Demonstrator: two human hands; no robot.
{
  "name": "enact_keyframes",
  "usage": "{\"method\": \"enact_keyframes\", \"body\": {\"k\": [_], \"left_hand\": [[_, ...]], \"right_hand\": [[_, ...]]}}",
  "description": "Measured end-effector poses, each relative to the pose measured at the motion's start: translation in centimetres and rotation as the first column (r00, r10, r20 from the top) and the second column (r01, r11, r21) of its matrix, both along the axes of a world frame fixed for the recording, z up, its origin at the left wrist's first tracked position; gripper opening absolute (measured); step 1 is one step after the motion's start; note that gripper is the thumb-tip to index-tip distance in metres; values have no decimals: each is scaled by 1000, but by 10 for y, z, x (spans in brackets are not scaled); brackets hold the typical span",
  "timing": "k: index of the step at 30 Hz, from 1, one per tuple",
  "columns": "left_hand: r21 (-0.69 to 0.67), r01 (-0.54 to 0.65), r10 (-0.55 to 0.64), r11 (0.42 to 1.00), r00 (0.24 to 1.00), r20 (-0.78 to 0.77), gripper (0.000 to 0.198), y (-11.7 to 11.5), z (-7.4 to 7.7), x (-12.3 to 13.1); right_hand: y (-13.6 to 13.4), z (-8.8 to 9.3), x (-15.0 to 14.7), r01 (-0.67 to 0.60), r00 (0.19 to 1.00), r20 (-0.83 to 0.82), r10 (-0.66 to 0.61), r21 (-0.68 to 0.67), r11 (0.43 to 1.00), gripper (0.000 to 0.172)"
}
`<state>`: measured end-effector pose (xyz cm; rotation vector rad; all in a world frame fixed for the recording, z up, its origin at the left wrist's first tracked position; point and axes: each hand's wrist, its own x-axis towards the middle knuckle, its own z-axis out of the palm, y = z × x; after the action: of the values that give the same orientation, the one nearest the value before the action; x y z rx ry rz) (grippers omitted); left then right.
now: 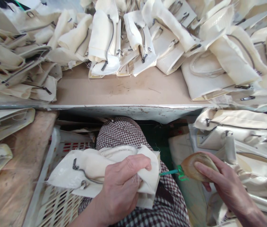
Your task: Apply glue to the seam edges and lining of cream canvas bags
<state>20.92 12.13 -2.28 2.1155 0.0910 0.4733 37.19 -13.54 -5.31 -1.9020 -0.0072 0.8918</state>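
Note:
Over the lap, my left hand [122, 186] is closed around a cream-coloured bag [92, 162] with a dark zipper and loose threads along its edges. The thumb presses on the folded fabric near its right end. On the right, my right hand [228, 183] grips a brownish squeeze bottle [188, 164], thumb on top. Its thin green nozzle [168, 172] points left, and the tip meets or almost meets the bag's right edge; I cannot tell whether it touches. Green string or tape is wound where the nozzle joins the bottle.
Many similar cream bags [103, 34] are heaped along the back of the brown worktable [124, 90]. More bags [249, 132] are stacked at the right. A white plastic crate [55, 201] stands at lower left beside a wooden board [24, 151]. Checked cloth [121, 132] covers the lap.

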Motion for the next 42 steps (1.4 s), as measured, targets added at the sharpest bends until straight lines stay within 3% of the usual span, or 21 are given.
{"method": "enact_keyframes", "body": {"k": [4, 11, 16, 21, 26, 32, 39, 42], "left_hand": [[8, -9, 9, 1000, 1000, 8, 16, 1, -1, 0], [28, -11, 10, 1000, 1000, 15, 19, 0, -3, 1], [75, 9, -12, 997, 999, 33, 20, 2, -2, 1], [21, -6, 6, 1000, 1000, 1, 20, 1, -2, 0], [67, -25, 23, 997, 999, 29, 22, 1, -2, 0], [105, -21, 15, 994, 998, 53, 22, 2, 0, 3], [150, -20, 8, 989, 997, 75, 24, 2, -2, 3], [194, -28, 12, 981, 996, 85, 27, 3, -2, 4]], "right_hand": [[2, -1, 0, -23, 999, 39, 25, -50, 998, 53], [0, -2, -5, 36, 999, -40, -34, 66, 997, 48], [-1, -6, -1, -2, 999, 35, 3, -26, 1000, 51], [-3, -9, -1, 28, 999, 16, -29, 26, 999, 52], [-2, -10, -2, -2, 997, 74, 6, -55, 998, 54], [-4, -20, -11, 20, 991, 131, -13, -52, 998, 47], [-10, -12, -9, 14, 980, 198, 12, -133, 991, 48], [-14, -11, -7, 44, 993, 113, -39, -40, 998, 49]]}}
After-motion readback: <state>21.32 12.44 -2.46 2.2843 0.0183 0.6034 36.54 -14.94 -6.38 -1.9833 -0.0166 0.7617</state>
